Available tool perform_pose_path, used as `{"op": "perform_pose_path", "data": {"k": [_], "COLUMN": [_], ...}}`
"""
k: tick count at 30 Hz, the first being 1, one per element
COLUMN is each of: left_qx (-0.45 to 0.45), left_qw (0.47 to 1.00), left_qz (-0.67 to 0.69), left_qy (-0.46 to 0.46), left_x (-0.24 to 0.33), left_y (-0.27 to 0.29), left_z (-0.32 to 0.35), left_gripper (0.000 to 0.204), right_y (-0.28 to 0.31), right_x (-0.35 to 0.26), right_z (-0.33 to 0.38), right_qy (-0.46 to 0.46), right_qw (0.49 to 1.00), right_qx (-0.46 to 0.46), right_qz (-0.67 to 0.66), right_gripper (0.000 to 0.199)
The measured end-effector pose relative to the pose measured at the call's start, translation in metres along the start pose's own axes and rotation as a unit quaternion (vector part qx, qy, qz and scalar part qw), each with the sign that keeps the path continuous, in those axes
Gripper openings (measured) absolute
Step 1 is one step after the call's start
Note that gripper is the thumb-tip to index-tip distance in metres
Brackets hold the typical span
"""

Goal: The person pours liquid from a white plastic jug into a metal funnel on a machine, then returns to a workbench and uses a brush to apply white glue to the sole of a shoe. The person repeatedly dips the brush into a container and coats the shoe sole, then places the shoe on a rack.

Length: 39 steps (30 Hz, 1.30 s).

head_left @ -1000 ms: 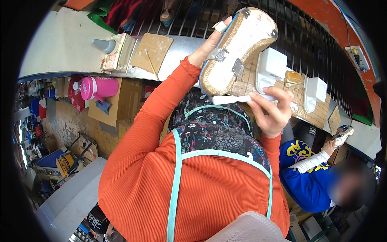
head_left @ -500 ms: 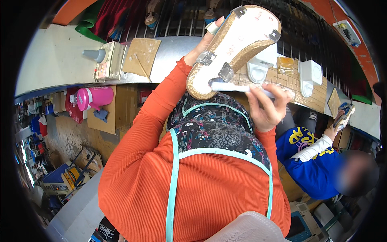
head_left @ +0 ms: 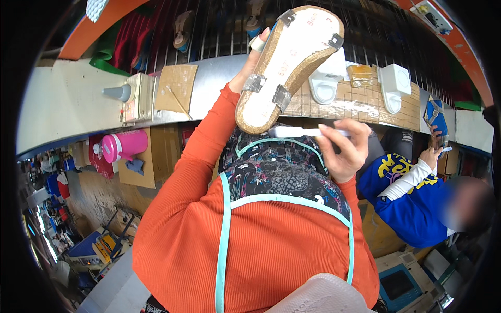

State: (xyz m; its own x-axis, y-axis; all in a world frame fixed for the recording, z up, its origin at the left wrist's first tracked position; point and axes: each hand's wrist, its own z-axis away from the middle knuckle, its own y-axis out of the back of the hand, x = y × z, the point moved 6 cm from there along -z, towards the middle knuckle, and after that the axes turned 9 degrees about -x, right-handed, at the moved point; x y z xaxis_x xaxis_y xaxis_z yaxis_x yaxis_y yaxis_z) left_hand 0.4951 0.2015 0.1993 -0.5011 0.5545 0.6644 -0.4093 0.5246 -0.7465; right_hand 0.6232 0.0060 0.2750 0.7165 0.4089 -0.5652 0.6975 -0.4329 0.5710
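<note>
The left hand [head_left: 250,65] holds a tan cork-edged sandal sole [head_left: 289,65] raised above the table [head_left: 68,109]; the right hand's [head_left: 344,148] grip pinches a white pen-like tool [head_left: 302,132], its tip seemingly touching the sole's heel.

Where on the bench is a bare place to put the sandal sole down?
The left end of the grey bench top is bare, bordered by the grey cone. A metal strip behind the left hand is also free. The right side is crowded with white moulded parts on a taped board.
</note>
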Motion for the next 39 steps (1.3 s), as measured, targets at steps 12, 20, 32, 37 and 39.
{"op": "perform_pose_path", "data": {"k": [12,20,32,37,39], "left_qx": [-0.013,0.010,0.092,0.223,0.257], "left_qw": [0.979,0.985,0.937,0.932,0.937], "left_qz": [-0.194,0.137,0.289,0.268,0.229], "left_qy": [0.053,0.104,0.174,0.103,0.054], "left_x": [-0.015,-0.061,-0.128,-0.130,-0.126], "left_y": [-0.012,0.050,0.230,0.258,0.252], "left_z": [0.009,-0.015,-0.160,-0.232,-0.239], "left_gripper": [0.075,0.091,0.079,0.087,0.092], "right_y": [0.024,-0.013,0.004,0.007,0.004], "right_x": [0.089,0.121,0.165,0.162,0.163], "right_z": [-0.062,0.005,0.119,0.123,0.126], "right_qy": [-0.148,-0.267,-0.468,-0.479,-0.482], "right_qw": [0.971,0.952,0.866,0.863,0.860], "right_qx": [0.109,0.093,0.156,0.152,0.156], "right_qz": [0.155,-0.118,-0.080,-0.054,-0.066], "right_gripper": [0.017,0.016,0.011,0.013,0.013]}}
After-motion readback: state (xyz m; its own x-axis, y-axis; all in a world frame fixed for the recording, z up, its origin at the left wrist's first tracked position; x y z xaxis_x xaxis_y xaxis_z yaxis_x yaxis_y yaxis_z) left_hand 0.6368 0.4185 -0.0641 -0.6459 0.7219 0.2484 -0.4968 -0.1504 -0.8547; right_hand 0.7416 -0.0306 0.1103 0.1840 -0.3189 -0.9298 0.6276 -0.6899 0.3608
